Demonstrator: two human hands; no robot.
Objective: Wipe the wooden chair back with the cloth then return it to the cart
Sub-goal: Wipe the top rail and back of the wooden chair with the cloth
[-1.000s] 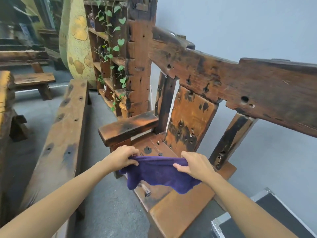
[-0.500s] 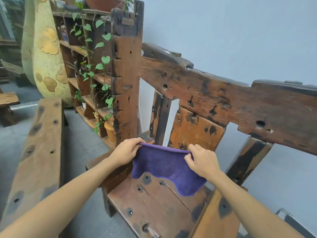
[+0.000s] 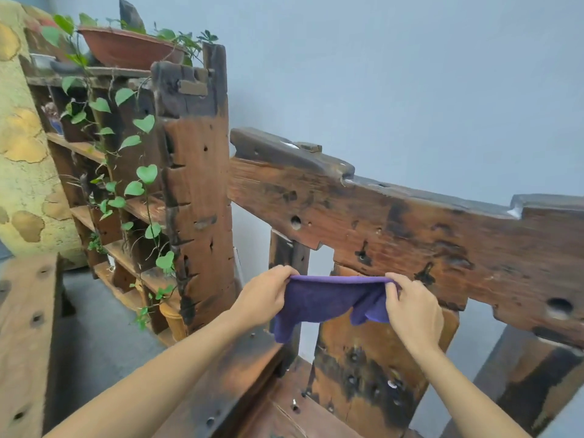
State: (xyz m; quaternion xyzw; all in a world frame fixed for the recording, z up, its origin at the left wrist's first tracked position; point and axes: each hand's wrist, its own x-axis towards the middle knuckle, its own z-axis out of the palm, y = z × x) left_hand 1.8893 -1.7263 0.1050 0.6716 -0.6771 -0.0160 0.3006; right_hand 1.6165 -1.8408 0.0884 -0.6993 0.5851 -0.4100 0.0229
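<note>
A purple cloth (image 3: pixel 319 300) hangs stretched between my two hands in front of the chair. My left hand (image 3: pixel 264 295) pinches its left top corner and my right hand (image 3: pixel 412 306) pinches its right top corner. Just behind the cloth stands the rough wooden chair back (image 3: pixel 395 222), a wide dark-stained top rail with holes, carried on upright slats (image 3: pixel 363 368). The cloth's top edge sits just below the rail's lower edge; I cannot tell whether it touches the wood. The cart is out of view.
A tall wooden shelf post (image 3: pixel 196 191) with a trailing green vine (image 3: pixel 142 184) stands left of the chair. A clay bowl (image 3: pixel 126 49) sits on top of the shelf. A wooden bench (image 3: pixel 25 327) runs along the left. A grey wall is behind.
Both hands have lifted the cloth from low over the seat up to just under the top rail. My view has tilted upward, and the case at the lower right has left the frame.
</note>
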